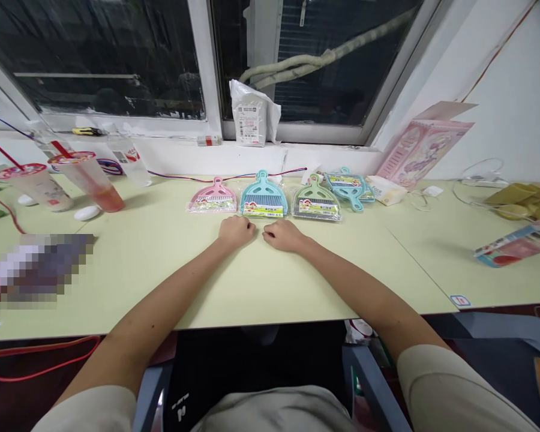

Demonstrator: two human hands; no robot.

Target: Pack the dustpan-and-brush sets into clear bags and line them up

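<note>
My left hand [237,232] rests on the pale table as a closed fist, and nothing shows in it. Beside it, a small gap away, my right hand [283,234] lies curled the same way. Just beyond my fists stand mini dustpan-and-brush sets in clear wrapping: a pink dustpan set [213,197] on the left, a blue dustpan set [263,195] in the middle and a green dustpan set [317,200] on the right. Farther right, more blue dustpan sets [348,185] overlap in a pile, one with its handle towards me.
Two plastic cups with straws, one a red drink cup [103,191], and a clear bottle [128,157] stand at the left. A white parcel [252,117] sits on the window sill. At the right are a pink box [425,147] and a colourful carton [517,243].
</note>
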